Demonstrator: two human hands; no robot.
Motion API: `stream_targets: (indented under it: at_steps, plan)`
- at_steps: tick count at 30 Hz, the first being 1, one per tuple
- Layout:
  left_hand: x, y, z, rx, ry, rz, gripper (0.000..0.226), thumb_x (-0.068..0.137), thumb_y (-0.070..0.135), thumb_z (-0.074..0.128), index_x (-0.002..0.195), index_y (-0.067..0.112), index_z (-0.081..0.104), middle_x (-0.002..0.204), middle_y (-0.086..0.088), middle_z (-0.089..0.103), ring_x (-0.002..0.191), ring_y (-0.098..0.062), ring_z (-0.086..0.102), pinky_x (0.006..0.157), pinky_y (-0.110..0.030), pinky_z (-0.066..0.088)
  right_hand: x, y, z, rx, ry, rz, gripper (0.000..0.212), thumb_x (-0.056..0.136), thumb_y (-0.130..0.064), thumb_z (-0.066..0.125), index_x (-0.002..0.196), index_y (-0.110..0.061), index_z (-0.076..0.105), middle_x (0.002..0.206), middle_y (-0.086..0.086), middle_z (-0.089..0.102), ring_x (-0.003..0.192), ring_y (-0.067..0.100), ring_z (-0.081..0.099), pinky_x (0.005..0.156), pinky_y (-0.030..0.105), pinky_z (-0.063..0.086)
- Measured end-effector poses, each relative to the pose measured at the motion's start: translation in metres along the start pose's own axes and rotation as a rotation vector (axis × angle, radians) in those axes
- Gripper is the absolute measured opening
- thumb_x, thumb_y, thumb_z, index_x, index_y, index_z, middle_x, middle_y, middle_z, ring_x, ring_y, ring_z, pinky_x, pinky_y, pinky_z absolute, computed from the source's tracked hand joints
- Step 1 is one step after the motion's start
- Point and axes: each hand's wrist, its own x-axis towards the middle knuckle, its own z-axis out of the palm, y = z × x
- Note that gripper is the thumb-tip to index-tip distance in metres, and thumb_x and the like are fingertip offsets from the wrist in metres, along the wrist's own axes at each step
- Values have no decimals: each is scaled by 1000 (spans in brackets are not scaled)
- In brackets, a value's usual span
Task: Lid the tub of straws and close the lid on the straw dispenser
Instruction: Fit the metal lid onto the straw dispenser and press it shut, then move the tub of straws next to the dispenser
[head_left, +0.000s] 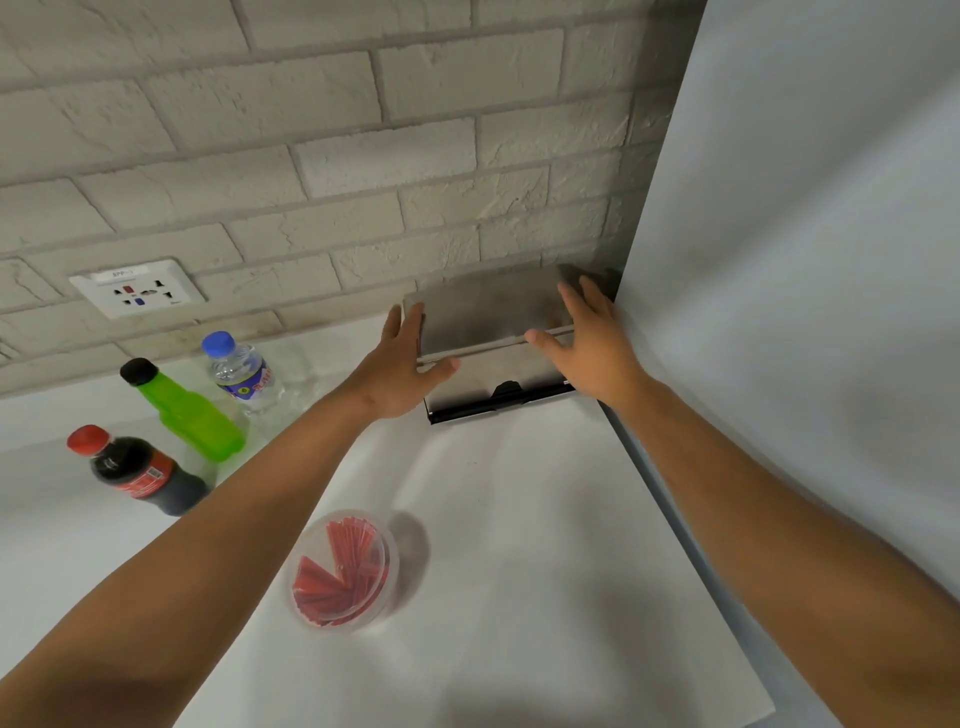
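Note:
A steel straw dispenser (493, 332) stands at the back right of the white counter, against the brick wall. Its flat lid lies down on top of the box. My left hand (400, 364) rests against the dispenser's left end, fingers up along the side and thumb on the front edge. My right hand (587, 338) lies on the lid's right end, fingers spread, thumb along the front seam. Nearer to me stands a round clear tub (345, 569) holding red straws, with a clear lid on it, untouched by either hand.
Three bottles stand at the left: a cola bottle (140, 470), a green bottle (182, 410) and a water bottle (239, 369). A wall socket (137, 287) sits above them. A tall white panel (810, 260) walls off the right side.

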Motion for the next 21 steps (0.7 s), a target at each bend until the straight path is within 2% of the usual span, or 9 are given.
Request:
stream_targets:
  at_steps: [2, 4, 6, 9, 12, 15, 18, 21]
  plan:
    - [-20, -12, -5, 18, -13, -20, 93, 97, 64, 55, 166, 31, 1, 176, 3, -12, 155, -28, 34, 122, -41, 32, -24, -3, 1, 68, 87, -49, 75, 94, -56, 60, 155, -17, 38, 168, 12, 23, 153, 34, 22, 122, 50, 29]
    - [-42, -24, -9, 21, -12, -15, 89, 96, 65, 54, 166, 31, 10, 176, 3, -3, 154, -27, 36, 122, -43, 36, -51, -9, 5, 171, 102, -64, 65, 94, -46, 65, 150, -18, 47, 166, 9, 29, 153, 26, 25, 121, 46, 31]
    - [-65, -35, -10, -12, 11, 13, 78, 98, 57, 58, 162, 27, 27, 174, -1, 17, 148, -27, 43, 116, -37, 40, -80, -16, 9, 210, 45, -62, 60, 95, -43, 64, 148, -21, 48, 166, 4, 30, 154, 18, 24, 123, 42, 29]
    - [-103, -48, -12, -104, 24, 39, 61, 98, 48, 63, 152, 27, 46, 157, 4, 47, 132, -23, 57, 100, -29, 45, -122, -31, 17, 231, -74, -51, 55, 97, -41, 63, 148, -24, 48, 166, -5, 28, 152, 9, 24, 120, 25, 22]
    - [-138, -63, -12, -145, -37, 52, 56, 96, 50, 63, 148, 32, 51, 147, 12, 54, 128, -12, 57, 96, -25, 45, -156, -45, 33, 256, -166, -71, 56, 98, -42, 62, 149, -25, 47, 165, -9, 28, 151, 5, 25, 120, 23, 22]
    - [-166, -77, -11, -159, -103, 73, 64, 91, 66, 60, 148, 38, 50, 148, 16, 54, 128, -3, 55, 96, -20, 45, -183, -57, 49, 269, -241, -76, 56, 97, -48, 60, 148, -30, 46, 164, -15, 28, 147, -1, 29, 115, 18, 25]
    - [-188, -91, -8, -182, -147, 88, 76, 85, 76, 57, 151, 39, 46, 151, 19, 51, 130, -1, 54, 106, -28, 46, -206, -74, 66, 303, -295, -85, 57, 97, -48, 60, 149, -31, 44, 163, -18, 27, 145, -6, 30, 118, 20, 28]
    - [-204, -103, -8, -206, -167, 94, 102, 70, 93, 54, 155, 39, 39, 154, 23, 45, 134, 3, 50, 110, -27, 43, -223, -94, 81, 321, -325, -104, 59, 97, -46, 61, 151, -30, 42, 163, -18, 27, 148, -3, 28, 119, 19, 25]
